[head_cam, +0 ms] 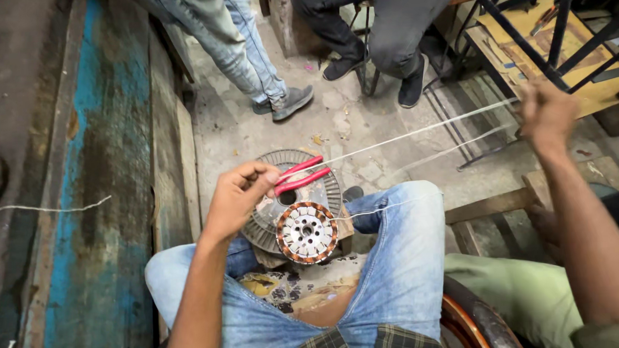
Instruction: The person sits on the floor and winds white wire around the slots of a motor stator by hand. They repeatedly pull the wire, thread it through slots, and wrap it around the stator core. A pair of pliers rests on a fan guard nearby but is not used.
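My left hand (238, 195) pinches the near end of a white string (418, 132) just above a pair of red-handled pliers (301, 175). My right hand (546, 114) is raised at the far right, gripping the other end so the string runs taut between them. The pliers lie on a round metal motor housing (327, 194). In front of it, between my knees, sits a copper-wound stator (307, 232). A second strand of string (386, 207) crosses my right knee.
A worn blue-painted wooden bench (98, 202) runs along the left with a loose cord (50, 208) on it. Two people's legs and shoes (283, 103) stand on the concrete floor ahead. A dark metal frame with cardboard (559, 42) is at the upper right. Another person's green-clad leg (526, 290) is at the lower right.
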The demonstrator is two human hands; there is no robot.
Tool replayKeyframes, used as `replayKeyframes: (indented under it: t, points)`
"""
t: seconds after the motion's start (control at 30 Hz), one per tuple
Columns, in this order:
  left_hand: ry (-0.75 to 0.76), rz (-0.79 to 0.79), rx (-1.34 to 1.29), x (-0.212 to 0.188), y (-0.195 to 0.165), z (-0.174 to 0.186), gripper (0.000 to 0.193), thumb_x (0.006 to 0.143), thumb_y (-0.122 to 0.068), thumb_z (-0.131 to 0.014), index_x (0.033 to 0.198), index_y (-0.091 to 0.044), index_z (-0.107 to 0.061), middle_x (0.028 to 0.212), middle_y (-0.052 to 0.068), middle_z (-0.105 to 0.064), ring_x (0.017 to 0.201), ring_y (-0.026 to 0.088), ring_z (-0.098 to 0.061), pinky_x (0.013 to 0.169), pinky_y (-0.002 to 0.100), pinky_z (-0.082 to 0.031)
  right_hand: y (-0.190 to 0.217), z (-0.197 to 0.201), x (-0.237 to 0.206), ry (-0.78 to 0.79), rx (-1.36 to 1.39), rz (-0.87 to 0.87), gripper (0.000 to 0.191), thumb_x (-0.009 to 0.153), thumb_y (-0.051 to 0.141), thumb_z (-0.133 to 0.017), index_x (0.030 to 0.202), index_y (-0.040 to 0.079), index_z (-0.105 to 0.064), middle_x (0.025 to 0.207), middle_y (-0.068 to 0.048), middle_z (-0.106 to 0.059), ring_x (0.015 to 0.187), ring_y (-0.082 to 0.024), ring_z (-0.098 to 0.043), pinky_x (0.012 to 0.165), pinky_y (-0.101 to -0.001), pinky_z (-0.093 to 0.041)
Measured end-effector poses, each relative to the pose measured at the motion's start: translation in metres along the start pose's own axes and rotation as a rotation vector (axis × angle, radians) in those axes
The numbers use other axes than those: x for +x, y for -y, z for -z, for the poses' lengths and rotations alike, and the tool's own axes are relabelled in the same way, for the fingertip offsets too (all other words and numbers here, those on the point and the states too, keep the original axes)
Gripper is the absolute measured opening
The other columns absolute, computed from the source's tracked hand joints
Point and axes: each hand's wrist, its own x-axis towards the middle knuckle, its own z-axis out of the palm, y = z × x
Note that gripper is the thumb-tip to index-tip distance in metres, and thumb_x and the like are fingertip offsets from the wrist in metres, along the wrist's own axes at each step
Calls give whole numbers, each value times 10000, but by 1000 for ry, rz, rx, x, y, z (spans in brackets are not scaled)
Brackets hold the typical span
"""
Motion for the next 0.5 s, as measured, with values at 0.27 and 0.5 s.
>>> replayKeyframes:
  t: [0.27,0.5]
  points:
    - [-151,-43,232,-5,16,-29,161,942,-188,-727,1029,-56,-751,872,13,-715,783,115,-642,703,282,-519,2,-22,-37,294,-733,138,218,931,137,-693,1133,188,-755,1269,-163,-648,1230,-367,-601,1004,-609,-445]
    - [-9,-320,886,-43,36,-71,149,780,-210,-810,875,-105,-763,977,37,-676,991,287,-591,820,450,-436,194,-83,-164,423,409,681,133,820,166,-769,924,95,-727,945,-56,-705,905,-273,-640,794,-409,-467]
